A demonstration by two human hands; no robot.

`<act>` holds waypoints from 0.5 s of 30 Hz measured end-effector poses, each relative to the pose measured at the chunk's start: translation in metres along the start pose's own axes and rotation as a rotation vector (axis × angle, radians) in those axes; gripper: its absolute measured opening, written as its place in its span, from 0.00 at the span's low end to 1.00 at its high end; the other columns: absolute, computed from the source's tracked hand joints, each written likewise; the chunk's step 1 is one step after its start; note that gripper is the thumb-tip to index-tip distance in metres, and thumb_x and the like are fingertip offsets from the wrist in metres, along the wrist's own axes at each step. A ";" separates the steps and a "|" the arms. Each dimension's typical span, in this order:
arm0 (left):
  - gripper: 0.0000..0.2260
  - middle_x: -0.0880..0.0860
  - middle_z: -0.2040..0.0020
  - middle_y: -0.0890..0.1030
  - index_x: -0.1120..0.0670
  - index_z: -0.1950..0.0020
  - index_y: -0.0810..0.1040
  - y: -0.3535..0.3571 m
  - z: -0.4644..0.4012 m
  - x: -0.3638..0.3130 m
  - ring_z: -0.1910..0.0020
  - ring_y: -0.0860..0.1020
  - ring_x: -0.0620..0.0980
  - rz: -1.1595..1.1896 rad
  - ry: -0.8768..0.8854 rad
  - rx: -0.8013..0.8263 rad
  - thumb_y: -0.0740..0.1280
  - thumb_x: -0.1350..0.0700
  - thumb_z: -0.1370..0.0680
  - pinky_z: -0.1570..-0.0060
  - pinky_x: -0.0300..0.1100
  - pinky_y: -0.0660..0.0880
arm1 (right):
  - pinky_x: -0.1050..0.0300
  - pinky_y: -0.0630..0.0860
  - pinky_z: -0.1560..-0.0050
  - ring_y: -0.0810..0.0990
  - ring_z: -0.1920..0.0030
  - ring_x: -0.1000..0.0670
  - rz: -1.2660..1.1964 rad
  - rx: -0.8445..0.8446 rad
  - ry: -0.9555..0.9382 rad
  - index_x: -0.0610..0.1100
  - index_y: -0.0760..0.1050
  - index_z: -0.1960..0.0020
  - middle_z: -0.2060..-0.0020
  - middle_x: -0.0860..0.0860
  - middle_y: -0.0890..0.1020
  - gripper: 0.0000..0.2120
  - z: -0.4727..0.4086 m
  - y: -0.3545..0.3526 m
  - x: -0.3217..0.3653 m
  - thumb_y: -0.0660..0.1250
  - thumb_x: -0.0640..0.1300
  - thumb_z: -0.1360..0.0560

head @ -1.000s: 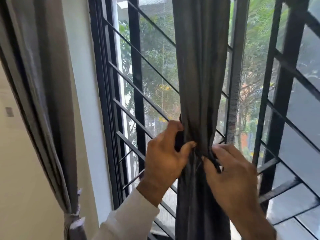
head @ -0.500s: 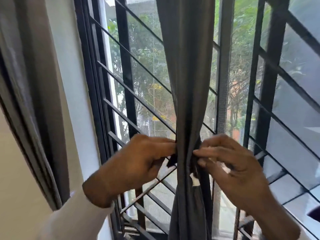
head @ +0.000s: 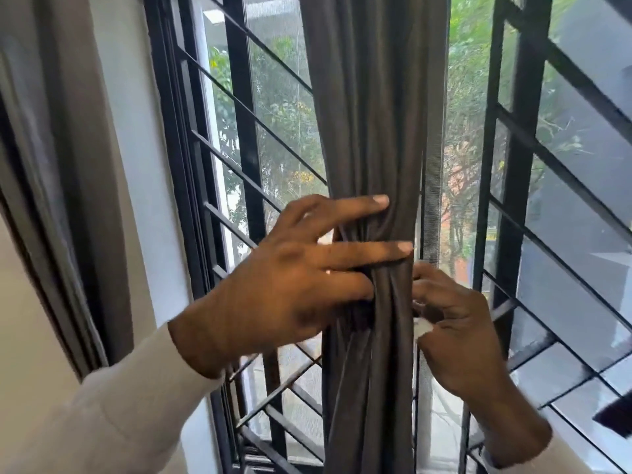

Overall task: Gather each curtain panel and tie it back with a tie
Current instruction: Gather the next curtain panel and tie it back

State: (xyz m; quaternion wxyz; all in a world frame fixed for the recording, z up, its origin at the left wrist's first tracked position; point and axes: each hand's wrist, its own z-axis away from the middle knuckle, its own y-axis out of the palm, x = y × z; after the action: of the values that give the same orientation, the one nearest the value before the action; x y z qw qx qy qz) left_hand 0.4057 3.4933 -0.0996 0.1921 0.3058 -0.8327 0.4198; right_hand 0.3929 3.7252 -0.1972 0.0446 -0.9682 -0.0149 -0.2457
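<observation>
— So, where's our curtain (head: 369,131)?
— Dark grey, bunched narrow between our hands. Our left hand (head: 290,289) lies across it, fingers straight.
— And our right hand (head: 455,323)?
— Just beside the bunch, fingers curled, pinching something white (head: 423,327).
</observation>
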 end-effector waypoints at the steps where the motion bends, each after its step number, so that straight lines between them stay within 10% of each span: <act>1: 0.05 0.47 0.27 0.81 0.49 0.47 0.88 -0.004 -0.003 0.007 0.18 0.68 0.58 0.109 -0.049 0.029 0.73 0.57 0.19 0.27 0.60 0.65 | 0.31 0.80 0.58 0.84 0.49 0.36 -0.002 -0.012 -0.004 0.37 0.87 0.51 0.51 0.41 0.84 0.13 -0.001 0.001 0.000 0.77 0.25 0.32; 8: 0.03 0.54 0.59 0.88 0.61 0.50 0.88 -0.027 -0.044 0.031 0.60 0.87 0.54 0.607 -0.455 -0.272 0.78 0.62 0.22 0.58 0.48 0.83 | 0.42 0.81 0.49 0.84 0.46 0.41 -0.056 -0.179 -0.133 0.55 0.88 0.50 0.49 0.50 0.85 0.08 -0.022 0.003 0.026 0.79 0.55 0.28; 15: 0.19 0.59 0.69 0.78 0.56 0.56 0.77 -0.033 -0.079 0.039 0.67 0.75 0.51 0.860 -0.672 -0.346 0.86 0.59 0.34 0.62 0.52 0.75 | 0.56 0.77 0.45 0.84 0.49 0.51 0.280 -0.157 -0.408 0.47 0.82 0.50 0.50 0.54 0.84 0.06 -0.073 -0.008 0.075 0.74 0.38 0.24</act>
State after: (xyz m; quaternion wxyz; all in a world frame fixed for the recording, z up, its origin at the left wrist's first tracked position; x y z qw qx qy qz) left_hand 0.4041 3.5295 -0.0129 -0.2239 0.0203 -0.9541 0.1977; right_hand 0.4234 3.7272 -0.0971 -0.0008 -0.9908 0.1298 -0.0372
